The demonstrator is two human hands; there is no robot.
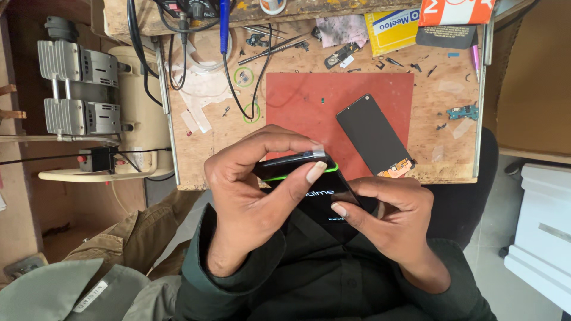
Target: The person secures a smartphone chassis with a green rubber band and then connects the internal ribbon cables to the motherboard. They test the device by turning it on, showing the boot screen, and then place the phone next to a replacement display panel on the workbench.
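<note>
While both hands gripped it, the black phone (315,181) with green-edged frame hung above the lap, short of the bench (208,142).
The left hand (250,190) had its fingers (315,172) closed over the top edge, apparently to steady it; the right hand (386,208) was curled beneath the lower end. A detached screen (372,134) lay on the red mat (297,101) beyond.

Your left hand (250,190) and right hand (386,208) grip a black phone (309,178) (green-edged) above the red mat (309,101), beside a loose screen (372,134).
</note>
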